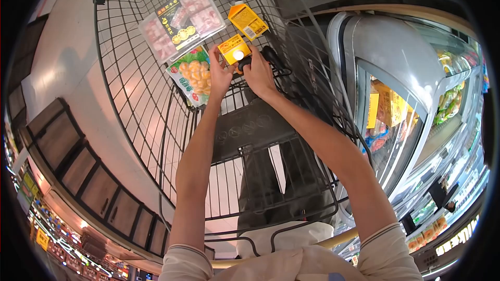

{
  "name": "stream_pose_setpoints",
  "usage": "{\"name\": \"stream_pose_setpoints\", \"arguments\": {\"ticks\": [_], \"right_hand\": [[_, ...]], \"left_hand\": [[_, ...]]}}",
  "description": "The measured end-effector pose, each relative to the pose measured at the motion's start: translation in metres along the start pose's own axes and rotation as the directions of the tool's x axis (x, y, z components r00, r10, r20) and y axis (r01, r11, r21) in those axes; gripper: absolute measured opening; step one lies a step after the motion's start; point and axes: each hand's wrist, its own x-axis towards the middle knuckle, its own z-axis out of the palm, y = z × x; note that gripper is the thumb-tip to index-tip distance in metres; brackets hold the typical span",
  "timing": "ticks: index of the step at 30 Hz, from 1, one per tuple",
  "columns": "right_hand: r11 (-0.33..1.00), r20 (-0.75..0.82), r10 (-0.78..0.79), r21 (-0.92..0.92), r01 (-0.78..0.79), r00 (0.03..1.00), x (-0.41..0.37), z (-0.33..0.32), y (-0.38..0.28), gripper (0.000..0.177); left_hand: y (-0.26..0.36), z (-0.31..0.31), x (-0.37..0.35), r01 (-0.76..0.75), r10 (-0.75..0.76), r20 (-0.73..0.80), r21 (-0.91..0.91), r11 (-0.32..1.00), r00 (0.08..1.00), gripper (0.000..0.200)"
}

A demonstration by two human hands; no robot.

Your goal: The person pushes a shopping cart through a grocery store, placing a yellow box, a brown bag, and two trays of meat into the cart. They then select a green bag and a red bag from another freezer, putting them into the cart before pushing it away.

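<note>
Supermarket wire cart (130, 99): arms outstretched, left hand (220, 75) and right hand (259, 73) closed around orange carton (232, 48).

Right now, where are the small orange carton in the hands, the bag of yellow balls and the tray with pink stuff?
small orange carton (231, 48): head view, front face.
bag of yellow balls (194, 74): head view, printed picture.
tray pack (177, 21): head view, dark middle label.

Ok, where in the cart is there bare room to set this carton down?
Bare wire floor runs along the left wall of the cart, left of the snack bag. The far end is crowded: meat tray, second carton, snack bag, plus left hand and right hand at the held carton.
</note>
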Motion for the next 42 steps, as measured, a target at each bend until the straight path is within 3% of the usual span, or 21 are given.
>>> {"name": "stream_pose_setpoints", "arguments": {"ticks": [4,8,11,12,13,14,15,16,17,19,21,23,24,26,28,29,30,33,36,39,42], "right_hand": [[0.995,-0.036,-0.095,0.020,0.096,0.995,-0.003,-0.006,0.001,0.058],[0.994,-0.003,-0.111,-0.015,0.111,0.994,-0.001,-0.021,-0.004,0.056],[0.995,0.141,-0.090,-0.020,0.094,0.986,-0.007,-0.032,-0.022,0.047],[0.996,0.189,-0.077,-0.020,0.082,0.979,-0.009,-0.041,-0.031,0.044],[0.998,0.213,-0.056,-0.023,0.062,0.976,-0.011,-0.057,-0.040,0.041],[0.992,0.227,-0.117,-0.017,0.124,0.967,-0.028,-0.080,-0.060,0.038],[0.983,0.234,-0.176,-0.014,0.184,0.956,-0.055,-0.108,-0.087,0.035],[0.954,0.180,-0.298,0.074,0.289,0.938,-0.082,-0.143,-0.112,0.034],[0.903,0.122,-0.420,0.150,0.401,0.899,-0.108,-0.174,-0.135,0.032],[0.771,-0.295,-0.602,0.028,0.637,0.742,-0.159,-0.241,-0.152,0.029],[0.839,-0.517,-0.526,-0.186,0.511,0.675,-0.211,-0.329,-0.140,0.030],[0.975,-0.738,-0.110,0.049,0.216,0.666,-0.254,-0.398,-0.082,0.031],[0.990,-0.886,-0.131,-0.091,0.109,0.444,-0.270,-0.429,-0.034,0.032],[0.990,-0.944,-0.139,-0.126,0.061,0.301,-0.284,-0.464,0.025,0.035],[0.992,-0.996,0.069,0.062,-0.113,0.055,-0.315,-0.518,0.139,0.047],[0.929,-0.999,0.028,0.036,-0.368,-0.026,-0.328,-0.546,0.227,0.053],[0.904,-0.968,0.236,0.252,-0.346,-0.088,-0.338,-0.568,0.244,0.054],[0.878,-0.950,0.286,0.206,-0.433,0.129,-0.351,-0.607,0.331,0.061],[0.885,-0.967,0.160,0.051,-0.463,0.197,-0.339,-0.623,0.363,0.062],[0.876,-0.979,0.178,0.114,-0.469,0.096,-0.327,-0.614,0.334,0.061],[0.897,-0.992,0.112,0.080,-0.434,0.049,-0.303,-0.611,0.343,0.057]], "left_hand": [[0.003,0.007,-0.009,-0.099,0.102,-0.014,0.137,0.986,0.995,0.086],[-0.003,-0.001,-0.011,-0.019,0.016,0.033,0.090,0.996,0.999,0.086],[0.024,-0.011,-0.012,-0.012,-0.019,0.104,0.284,0.959,0.994,0.091],[0.029,-0.017,-0.012,-0.128,0.088,0.113,0.424,0.896,0.990,0.096],[0.026,-0.027,-0.009,-0.077,0.034,0.120,0.370,0.926,0.992,0.099],[0.016,-0.042,-0.007,-0.272,0.199,0.192,0.531,0.803,0.961,0.099],[0.015,-0.055,-0.007,-0.275,0.175,0.219,0.605,0.747,0.960,0.096],[0.050,-0.056,-0.017,-0.246,0.124,0.253,0.534,0.809,0.959,0.092],[0.058,-0.067,-0.023,-0.327,0.161,0.299,0.665,0.672,0.940,0.087],[0.131,-0.075,-0.047,-0.285,-0.049,0.428,0.677,0.678,0.902,0.060],[0.231,-0.059,-0.100,-0.048,-0.255,0.379,0.632,0.774,0.890,0.046],[0.266,-0.074,-0.142,-0.218,-0.088,0.461,0.569,0.792,0.883,0.034],[0.291,-0.064,-0.156,-0.217,-0.077,0.440,0.579,0.786,0.895,0.028],[0.329,-0.056,-0.197,-0.153,-0.080,0.341,0.604,0.782,0.937,0.022],[0.356,-0.038,-0.244,-0.081,-0.060,0.218,0.582,0.809,0.974,0.020],[0.366,-0.029,-0.266,-0.039,-0.048,0.146,0.540,0.841,0.988,0.020],[0.374,-0.017,-0.287,-0.005,-0.034,0.070,0.492,0.870,0.997,0.020],[0.382,0.033,-0.343,-0.022,0.035,-0.019,0.479,0.878,0.999,0.020],[0.365,0.066,-0.386,-0.056,0.010,0.089,0.535,0.843,0.996,0.023],[0.372,0.099,-0.415,-0.423,0.083,0.451,0.735,0.529,0.888,0.031],[0.363,0.115,-0.438,-0.240,-0.155,0.424,0.736,0.633,0.892,0.041]]}}
